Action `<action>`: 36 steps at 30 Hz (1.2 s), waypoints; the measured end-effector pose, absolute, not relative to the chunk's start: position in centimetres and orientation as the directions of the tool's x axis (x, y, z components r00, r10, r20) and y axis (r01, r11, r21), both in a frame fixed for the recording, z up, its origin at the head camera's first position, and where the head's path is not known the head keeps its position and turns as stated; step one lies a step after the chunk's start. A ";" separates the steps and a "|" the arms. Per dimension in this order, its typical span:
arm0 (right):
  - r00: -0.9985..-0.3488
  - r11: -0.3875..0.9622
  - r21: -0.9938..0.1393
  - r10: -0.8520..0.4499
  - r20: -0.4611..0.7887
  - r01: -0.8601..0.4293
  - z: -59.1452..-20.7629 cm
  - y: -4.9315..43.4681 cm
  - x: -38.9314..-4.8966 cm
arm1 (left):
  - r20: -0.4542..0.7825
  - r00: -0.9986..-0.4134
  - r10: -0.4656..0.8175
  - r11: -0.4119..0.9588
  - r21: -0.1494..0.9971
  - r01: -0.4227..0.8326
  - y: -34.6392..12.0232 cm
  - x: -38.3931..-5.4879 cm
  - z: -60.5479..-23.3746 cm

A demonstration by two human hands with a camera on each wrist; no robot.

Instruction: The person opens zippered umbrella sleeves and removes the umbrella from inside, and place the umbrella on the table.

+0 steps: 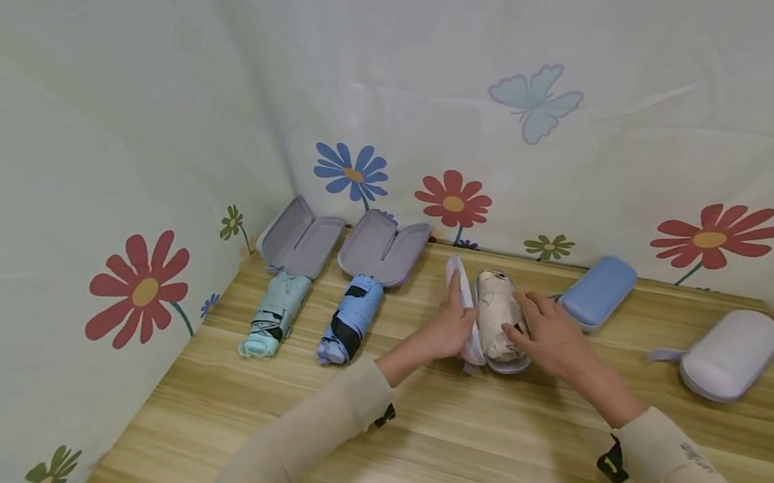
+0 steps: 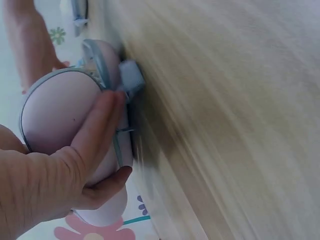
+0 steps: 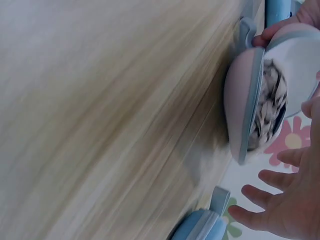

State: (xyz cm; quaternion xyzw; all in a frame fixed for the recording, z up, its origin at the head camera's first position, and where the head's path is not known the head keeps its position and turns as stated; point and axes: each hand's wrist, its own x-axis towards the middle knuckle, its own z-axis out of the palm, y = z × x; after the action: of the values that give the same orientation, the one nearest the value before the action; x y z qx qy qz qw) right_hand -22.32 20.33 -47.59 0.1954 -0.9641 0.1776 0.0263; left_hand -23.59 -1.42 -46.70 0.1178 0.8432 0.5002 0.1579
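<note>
A pale pink zip case (image 3: 240,95) lies unfolded on the table, its lid (image 2: 57,112) tilted up on the left. Inside its other half sits a folded cream umbrella (image 1: 494,309) with dark marks. My left hand (image 1: 445,329) holds the raised lid, fingers along the outer shell in the left wrist view. Over the right side of the case is my right hand (image 1: 558,337), its thumb by the umbrella. In the right wrist view that hand's fingers are spread and grip nothing.
To the left, a mint folded umbrella (image 1: 282,309) and a blue folded umbrella (image 1: 353,319) lie before two opened grey cases (image 1: 322,245) (image 1: 409,253). A closed blue case (image 1: 599,292) and a closed whitish case (image 1: 732,352) stand at right. A flowered curtain (image 1: 409,73) borders the wooden table (image 1: 475,465).
</note>
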 end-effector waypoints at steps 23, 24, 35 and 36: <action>-0.937 0.871 -0.350 -0.337 0.089 -0.346 -48.0 19.0 -22.4 | -0.138 -0.862 0.488 0.793 -0.343 0.504 0.8 -21.2 -48.4; -0.939 0.868 -0.360 -0.333 0.089 -0.342 -48.0 19.0 -22.4 | -0.139 -0.867 0.479 0.798 -0.343 0.495 0.9 -20.9 -48.4; -0.945 0.862 -0.390 -0.314 0.091 -0.324 -47.3 19.3 -22.9 | -0.394 -0.859 0.327 0.929 -0.030 0.368 0.9 -21.1 -49.4; -0.946 0.862 -0.393 -0.312 0.086 -0.319 -47.3 19.3 -23.0 | -0.393 -0.860 0.327 0.930 -0.028 0.366 0.8 -21.1 -49.4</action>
State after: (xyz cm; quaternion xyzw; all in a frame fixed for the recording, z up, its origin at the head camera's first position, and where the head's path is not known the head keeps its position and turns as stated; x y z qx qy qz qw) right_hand -22.97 19.32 -47.28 0.1635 -0.9649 0.2051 0.0097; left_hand -21.11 0.82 -49.37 0.1800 0.9629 -0.0507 0.1945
